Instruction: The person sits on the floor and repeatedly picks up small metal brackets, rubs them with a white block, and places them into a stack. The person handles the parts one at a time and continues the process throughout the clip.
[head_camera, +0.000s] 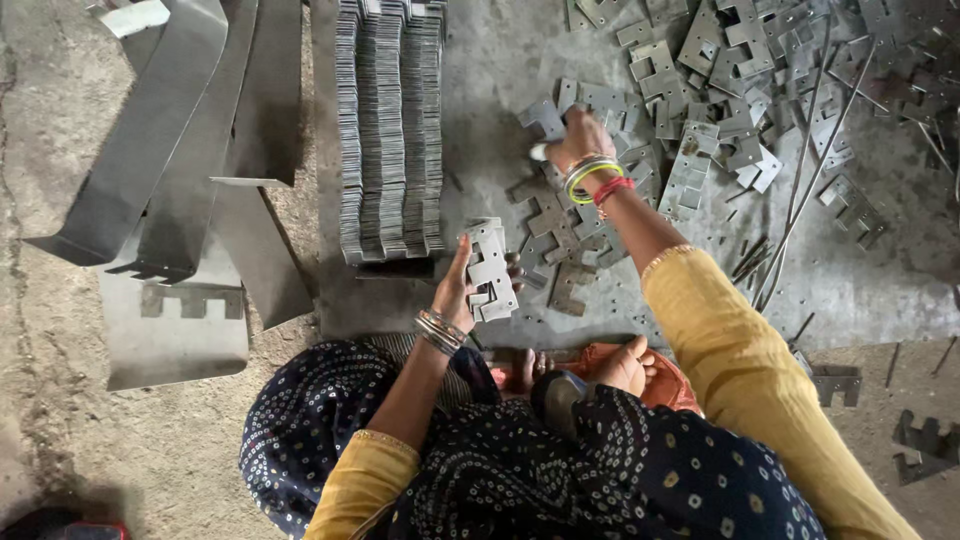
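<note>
Item: stamped metal plates. My left hand (455, 290) is clamped on a small stack of plates (490, 270); my right hand (575, 135) closes on one plate (545, 118) from the floor scatter (700, 110). Risk: sharp edges cutting fingers; the held stack slipping apart.

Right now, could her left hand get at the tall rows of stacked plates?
Probably yes: the left hand, already holding a small bundle of plates, is just beside the stacked rows, with nothing between them.

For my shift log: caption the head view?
Left hand holds a small stack of grey notched metal plates; right hand reaches into scattered plates on the floor.
</note>
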